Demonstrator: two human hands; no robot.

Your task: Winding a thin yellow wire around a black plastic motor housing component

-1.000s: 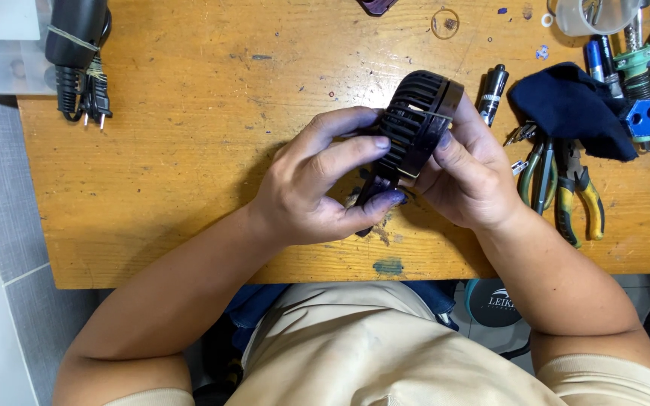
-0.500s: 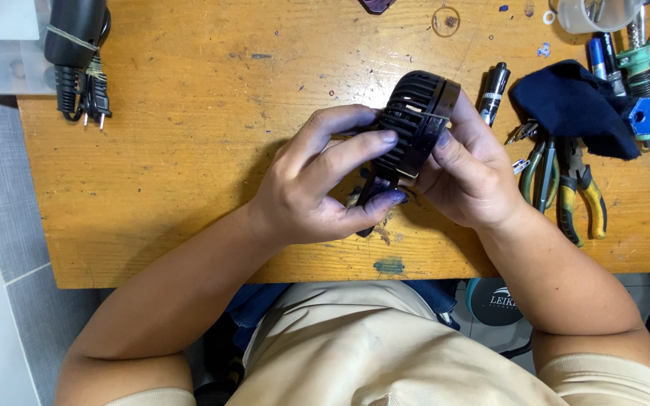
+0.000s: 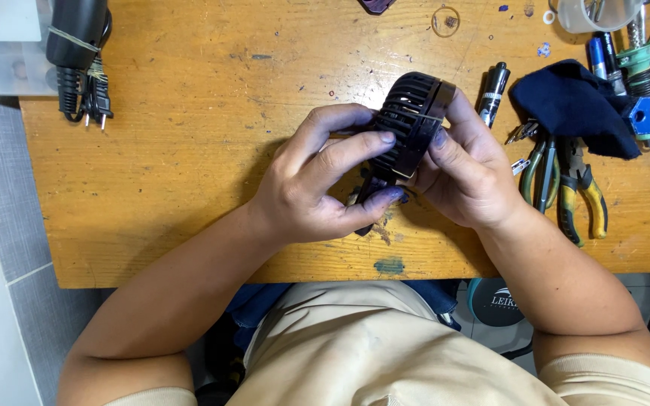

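Wooden and scuffed, the workbench (image 3: 189, 150) fills most of the view, and every other thing is placed against it. Above the middle of the workbench, towards its near edge, a small black fan (image 3: 413, 120) with a slotted grille is held tilted between both hands. The left hand (image 3: 317, 184) is closed on the fan from the left, with fingertips pressed on the grille and the thumb curled under its lower part. The right hand (image 3: 468, 177) is clasped on the fan from the right, its fingers wrapped behind the housing; the two hands are brought close together around it. At the far left corner of the workbench a black power cord (image 3: 77, 53) with a plug is laid. Towards the right end a dark blue cloth (image 3: 573, 105) is spread, and pliers (image 3: 577, 192) with yellow and green handles are set just below it. Between the fan and the cloth a small black cylinder (image 3: 493, 86) is laid.
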